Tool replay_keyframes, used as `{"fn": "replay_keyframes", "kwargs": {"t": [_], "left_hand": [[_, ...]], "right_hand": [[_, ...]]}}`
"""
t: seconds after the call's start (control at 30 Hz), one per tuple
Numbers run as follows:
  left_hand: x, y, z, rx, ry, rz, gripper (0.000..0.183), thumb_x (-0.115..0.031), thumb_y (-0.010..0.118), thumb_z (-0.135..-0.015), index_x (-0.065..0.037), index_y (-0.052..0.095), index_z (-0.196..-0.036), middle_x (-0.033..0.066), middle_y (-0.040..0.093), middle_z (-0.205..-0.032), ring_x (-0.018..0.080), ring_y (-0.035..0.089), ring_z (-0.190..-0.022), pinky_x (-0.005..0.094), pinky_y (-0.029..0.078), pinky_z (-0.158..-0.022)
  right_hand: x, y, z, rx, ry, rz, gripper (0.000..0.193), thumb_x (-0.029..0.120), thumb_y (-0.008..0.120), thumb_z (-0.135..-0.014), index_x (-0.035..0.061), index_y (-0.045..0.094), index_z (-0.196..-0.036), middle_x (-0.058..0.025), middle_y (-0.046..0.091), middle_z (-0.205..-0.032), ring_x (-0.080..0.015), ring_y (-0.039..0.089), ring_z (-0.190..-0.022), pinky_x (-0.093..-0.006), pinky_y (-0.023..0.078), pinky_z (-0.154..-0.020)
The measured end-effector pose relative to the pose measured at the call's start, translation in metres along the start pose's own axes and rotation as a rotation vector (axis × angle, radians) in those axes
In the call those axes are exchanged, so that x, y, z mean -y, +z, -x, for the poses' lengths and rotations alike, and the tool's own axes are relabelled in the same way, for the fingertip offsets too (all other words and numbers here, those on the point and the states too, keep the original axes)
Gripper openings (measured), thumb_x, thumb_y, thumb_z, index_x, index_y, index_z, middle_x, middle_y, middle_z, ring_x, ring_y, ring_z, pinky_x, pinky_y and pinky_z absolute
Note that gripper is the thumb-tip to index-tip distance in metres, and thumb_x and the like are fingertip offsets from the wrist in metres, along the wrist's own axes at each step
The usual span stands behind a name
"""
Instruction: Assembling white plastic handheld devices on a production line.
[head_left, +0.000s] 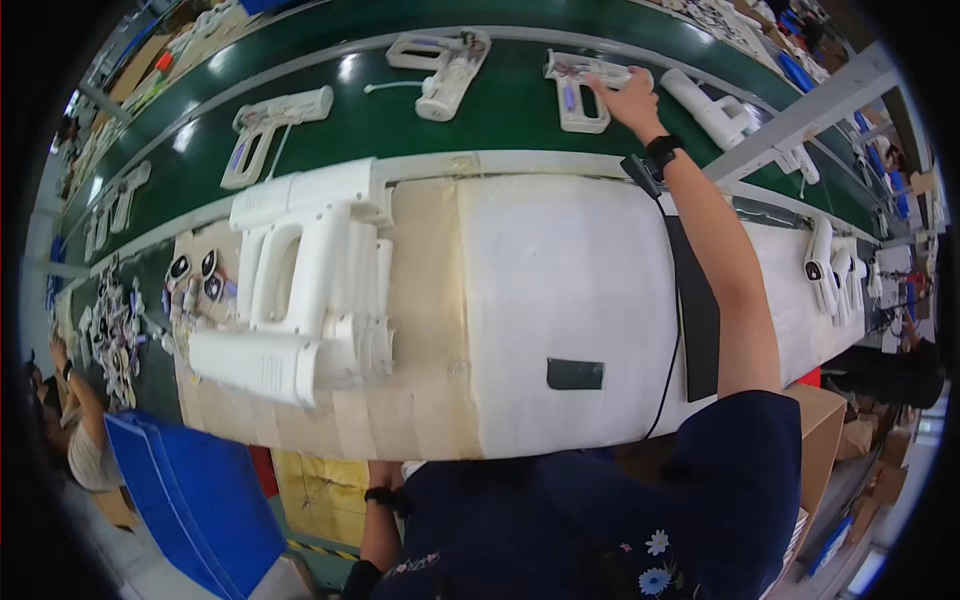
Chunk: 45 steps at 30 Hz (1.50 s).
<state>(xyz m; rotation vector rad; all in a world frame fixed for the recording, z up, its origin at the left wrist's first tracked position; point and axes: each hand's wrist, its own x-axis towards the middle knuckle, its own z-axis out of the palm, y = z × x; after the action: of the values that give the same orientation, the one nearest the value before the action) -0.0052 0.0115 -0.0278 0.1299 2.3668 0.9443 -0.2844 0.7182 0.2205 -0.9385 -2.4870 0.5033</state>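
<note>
The white device [569, 96] lies on the green conveyor [515, 110] past the tabletop's [540, 290] far edge, the right hand [630, 103] closed around its barrel and covering that end. It looks open-faced, with a looped handle holding a purplish part; its other innards are too small to make out. The left hand [384, 474] is mostly hidden below the near edge, its grip impossible to tell. White casings [330, 270] stand stacked on the tabletop's left.

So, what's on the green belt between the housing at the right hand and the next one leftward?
Nothing: the head view shows bare green belt between the white housing at the right hand and the neighbouring housing to its left.
</note>
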Motion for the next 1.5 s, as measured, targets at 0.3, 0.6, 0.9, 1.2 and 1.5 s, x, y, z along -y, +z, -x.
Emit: {"fn": "replay_keyframes", "kwargs": {"t": [0.3, 0.6, 0.9, 1.2, 1.5], "left_hand": [[0.049, -0.010, 0.015, -0.354, 0.017, 0.385, 0.043, -0.021, 0.066, -0.085, 0.006, 0.056, -0.117, 0.0204, 0.066, -0.108, 0.0258, 0.065, -0.098, 0.0347, 0.052, -0.083], [0.045, -0.044, 0.048, -0.735, -0.444, 0.267, 0.040, -0.022, 0.070, -0.078, 0.006, 0.062, -0.106, 0.0245, 0.064, -0.105, 0.0358, 0.061, -0.101, 0.0405, 0.049, -0.090], [0.057, -0.021, 0.026, -0.425, -0.387, 0.432, 0.026, -0.021, 0.067, -0.078, 0.002, 0.069, -0.090, 0.0209, 0.070, -0.094, 0.0349, 0.067, -0.092, 0.0391, 0.052, -0.084], [0.105, 0.109, -0.124, 0.071, -0.294, 0.244, 0.041, -0.031, 0.056, -0.087, 0.003, 0.065, -0.108, 0.0287, 0.062, -0.112, 0.0400, 0.060, -0.109, 0.0445, 0.047, -0.097], [0.114, 0.247, -0.207, -0.721, -0.765, -0.444, 0.045, -0.022, 0.059, -0.087, 0.003, 0.057, -0.124, 0.0273, 0.056, -0.123, 0.0393, 0.055, -0.116, 0.0467, 0.041, -0.100]], "right_hand": [[0.032, 0.059, 0.003, 0.192, -0.205, 0.350, 0.085, 0.060, 0.061, -0.081, -0.0016, 0.044, -0.136, -0.0244, 0.061, -0.121, -0.0394, 0.060, -0.110, -0.0493, 0.043, -0.099], [0.059, -0.052, 0.028, 0.101, -0.409, -0.059, 0.103, 0.053, 0.082, -0.066, -0.0080, 0.036, -0.134, -0.0247, 0.050, -0.124, -0.0313, 0.054, -0.111, -0.0393, 0.043, -0.095], [0.056, -0.119, 0.243, 0.305, -0.427, -0.054, 0.076, 0.030, 0.079, -0.080, -0.0033, 0.038, -0.135, -0.0197, 0.053, -0.123, -0.0249, 0.051, -0.112, -0.0348, 0.042, -0.094], [0.071, -0.088, 0.340, 0.313, -0.386, 0.142, 0.069, 0.034, 0.072, -0.086, -0.0054, 0.040, -0.133, -0.0176, 0.051, -0.125, -0.0265, 0.052, -0.109, -0.0343, 0.042, -0.093], [0.239, -0.067, 0.489, 1.039, -1.346, -0.065, 0.028, 0.004, 0.063, -0.085, -0.0001, 0.062, -0.113, -0.0228, 0.056, -0.123, -0.0423, 0.053, -0.112, -0.0511, 0.042, -0.098]]}}
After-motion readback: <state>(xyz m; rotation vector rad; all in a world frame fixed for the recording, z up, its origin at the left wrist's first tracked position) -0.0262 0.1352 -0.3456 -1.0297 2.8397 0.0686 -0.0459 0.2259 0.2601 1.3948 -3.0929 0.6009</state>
